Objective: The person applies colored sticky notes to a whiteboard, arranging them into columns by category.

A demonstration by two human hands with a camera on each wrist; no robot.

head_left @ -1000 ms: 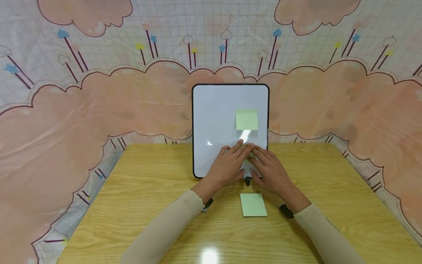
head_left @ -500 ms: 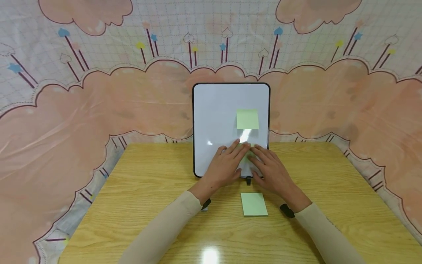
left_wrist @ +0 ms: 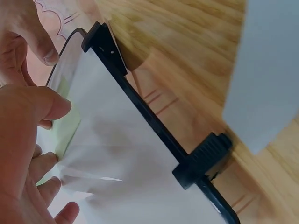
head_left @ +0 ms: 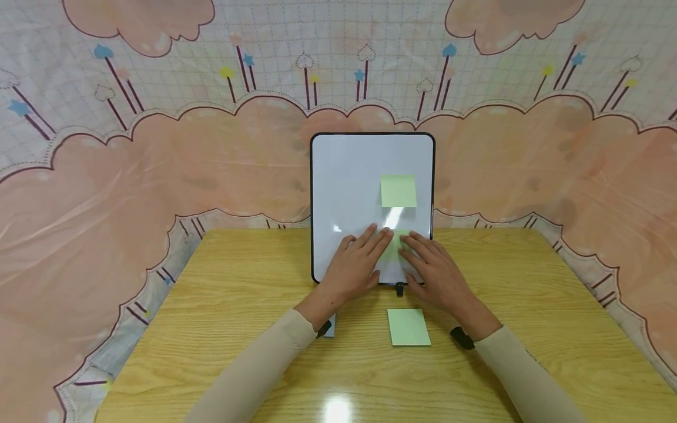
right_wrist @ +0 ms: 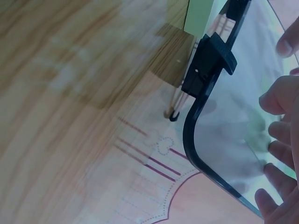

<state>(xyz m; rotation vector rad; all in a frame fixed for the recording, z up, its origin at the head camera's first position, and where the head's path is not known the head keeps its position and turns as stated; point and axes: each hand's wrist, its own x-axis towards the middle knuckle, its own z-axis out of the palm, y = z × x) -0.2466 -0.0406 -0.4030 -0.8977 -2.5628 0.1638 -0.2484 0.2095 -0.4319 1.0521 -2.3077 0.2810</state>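
Observation:
A whiteboard [head_left: 344, 176] with a black rim stands upright on the table. On its lower right lies a pale green sticky note [head_left: 392, 251], partly covered by both hands. My left hand [head_left: 350, 267] rests its extended fingers at the note's left side, thumb apart in the left wrist view. From the right, my right hand [head_left: 438, 271] touches the note's other side with outstretched fingers. Neither hand grips anything. A second sticky note [head_left: 398, 191] sticks to the board higher up, above the fingertips.
A green sticky note pad [head_left: 409, 327] lies on the wooden table [head_left: 238, 352] before the board. Black clip feet [left_wrist: 203, 158] hold the board's bottom edge. A pale bluish flat item [head_left: 331, 329] is partly hidden by my left wrist. Patterned cloth [head_left: 243, 158] hangs behind.
My left hand has slid left across the board, away from the right hand, so more of the lower sticky note shows between them. The right hand has barely moved.

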